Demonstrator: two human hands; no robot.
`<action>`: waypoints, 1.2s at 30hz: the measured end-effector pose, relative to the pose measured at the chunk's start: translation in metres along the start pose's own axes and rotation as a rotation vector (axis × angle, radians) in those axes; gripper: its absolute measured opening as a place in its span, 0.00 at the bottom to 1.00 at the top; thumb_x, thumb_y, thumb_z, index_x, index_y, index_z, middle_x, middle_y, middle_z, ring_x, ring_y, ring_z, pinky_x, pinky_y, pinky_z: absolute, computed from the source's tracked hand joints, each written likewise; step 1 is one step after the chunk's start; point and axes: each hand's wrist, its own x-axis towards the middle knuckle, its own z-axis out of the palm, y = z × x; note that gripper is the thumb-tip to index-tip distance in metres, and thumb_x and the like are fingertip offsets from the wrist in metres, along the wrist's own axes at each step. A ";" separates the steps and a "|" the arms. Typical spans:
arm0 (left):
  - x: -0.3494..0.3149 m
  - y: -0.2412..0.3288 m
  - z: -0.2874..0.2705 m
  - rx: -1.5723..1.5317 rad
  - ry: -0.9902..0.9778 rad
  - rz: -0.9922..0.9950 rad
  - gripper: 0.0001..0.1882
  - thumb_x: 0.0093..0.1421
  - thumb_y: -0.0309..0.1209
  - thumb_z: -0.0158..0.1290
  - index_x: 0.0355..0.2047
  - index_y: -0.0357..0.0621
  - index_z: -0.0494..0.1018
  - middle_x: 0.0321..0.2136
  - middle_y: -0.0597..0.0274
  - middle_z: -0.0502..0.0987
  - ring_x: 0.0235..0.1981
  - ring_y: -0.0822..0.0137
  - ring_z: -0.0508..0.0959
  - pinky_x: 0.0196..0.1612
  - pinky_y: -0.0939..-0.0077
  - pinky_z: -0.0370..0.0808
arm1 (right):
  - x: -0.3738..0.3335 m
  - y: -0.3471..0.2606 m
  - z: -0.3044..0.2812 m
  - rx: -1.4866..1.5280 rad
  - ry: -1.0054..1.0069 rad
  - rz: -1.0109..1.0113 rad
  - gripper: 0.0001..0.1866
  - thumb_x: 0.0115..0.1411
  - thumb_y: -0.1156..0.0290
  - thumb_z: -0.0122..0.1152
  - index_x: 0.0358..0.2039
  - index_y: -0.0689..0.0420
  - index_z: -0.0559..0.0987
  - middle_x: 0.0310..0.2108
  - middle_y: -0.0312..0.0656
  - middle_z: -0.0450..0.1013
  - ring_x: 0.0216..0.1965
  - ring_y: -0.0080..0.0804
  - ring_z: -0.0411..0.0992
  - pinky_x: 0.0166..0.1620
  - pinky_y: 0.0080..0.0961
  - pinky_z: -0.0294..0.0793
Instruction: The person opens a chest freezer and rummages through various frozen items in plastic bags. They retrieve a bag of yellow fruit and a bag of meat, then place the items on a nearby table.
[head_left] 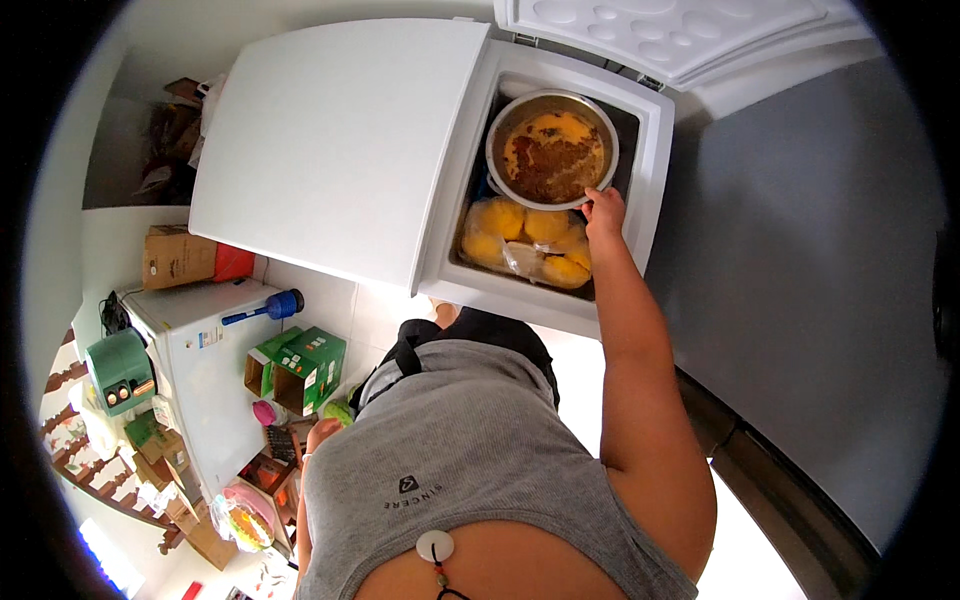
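Observation:
A round metal pot point(497, 122) stands in the open compartment of a white chest freezer point(655, 170). Brown and orange food with a fatty-looking surface point(555, 160) fills it. My right hand point(604, 210) grips the pot's near right rim, fingers closed on it. Just nearer to me, clear plastic bags of round yellow items point(545, 228) lie in the same compartment. My left hand point(322, 434) hangs low at my left side, close to a bright green thing point(340, 411). Its fingers are too small and partly hidden to read.
The freezer's right lid point(690, 40) is raised; its left lid point(330, 140) is down. A grey panel point(800, 220) rises at the right. On the left are a white appliance point(215, 360), a green air fryer point(118, 370), a cardboard box point(178, 258) and green cartons point(310, 368).

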 end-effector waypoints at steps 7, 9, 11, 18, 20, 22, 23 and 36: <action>0.004 0.026 0.003 0.862 -0.052 0.302 0.15 0.55 0.32 0.55 0.43 0.42 0.72 0.39 0.61 0.76 0.40 0.68 0.77 0.42 0.75 0.74 | -0.009 -0.001 -0.002 0.007 -0.057 0.150 0.08 0.59 0.72 0.57 0.35 0.60 0.68 0.30 0.39 0.67 0.20 0.29 0.70 0.29 0.21 0.78; 0.001 0.075 0.045 0.535 0.014 -0.019 0.15 0.55 0.32 0.54 0.43 0.43 0.72 0.39 0.62 0.75 0.40 0.70 0.77 0.41 0.76 0.74 | -0.016 -0.004 -0.012 -0.020 -0.043 0.171 0.10 0.60 0.70 0.56 0.38 0.61 0.69 0.33 0.41 0.68 0.22 0.30 0.72 0.29 0.22 0.79; -0.014 0.122 0.080 0.357 0.096 -0.222 0.15 0.55 0.33 0.53 0.43 0.44 0.72 0.40 0.63 0.75 0.40 0.71 0.77 0.40 0.77 0.74 | -0.033 -0.004 -0.020 -0.144 -0.011 0.136 0.12 0.60 0.70 0.55 0.41 0.62 0.70 0.35 0.44 0.71 0.25 0.29 0.74 0.26 0.22 0.77; 0.010 0.102 0.056 1.064 -0.248 0.345 0.10 0.52 0.31 0.52 0.36 0.45 0.72 0.33 0.65 0.75 0.36 0.64 0.76 0.39 0.74 0.74 | -0.078 0.012 -0.037 -0.380 -0.098 -0.226 0.09 0.54 0.77 0.56 0.37 0.60 0.73 0.32 0.45 0.75 0.26 0.31 0.74 0.27 0.25 0.71; 0.032 0.056 0.029 1.161 -0.256 0.439 0.09 0.52 0.31 0.52 0.34 0.46 0.72 0.33 0.63 0.75 0.37 0.61 0.76 0.40 0.73 0.74 | -0.101 0.004 -0.030 -0.695 -0.200 -0.701 0.12 0.51 0.78 0.57 0.38 0.60 0.73 0.34 0.45 0.75 0.33 0.36 0.74 0.33 0.29 0.72; 0.053 0.009 0.000 1.285 -0.305 0.469 0.09 0.51 0.32 0.52 0.34 0.47 0.73 0.34 0.62 0.75 0.38 0.59 0.75 0.40 0.71 0.73 | -0.125 0.001 -0.018 -1.008 -0.222 -0.988 0.15 0.48 0.78 0.58 0.40 0.60 0.74 0.36 0.46 0.75 0.38 0.41 0.72 0.39 0.33 0.71; 0.067 0.004 -0.010 1.365 -0.352 0.481 0.09 0.51 0.32 0.52 0.34 0.47 0.73 0.35 0.62 0.76 0.39 0.58 0.75 0.40 0.70 0.73 | -0.136 0.004 -0.017 -1.169 -0.167 -1.032 0.17 0.48 0.77 0.58 0.41 0.60 0.74 0.37 0.47 0.74 0.41 0.43 0.71 0.42 0.35 0.70; 0.066 0.123 -0.006 0.299 -0.023 -0.299 0.15 0.57 0.41 0.52 0.43 0.50 0.72 0.34 0.67 0.76 0.33 0.67 0.76 0.32 0.65 0.70 | -0.187 0.015 0.024 -0.954 -0.250 -0.501 0.18 0.55 0.68 0.58 0.46 0.61 0.72 0.44 0.51 0.71 0.47 0.45 0.69 0.49 0.34 0.68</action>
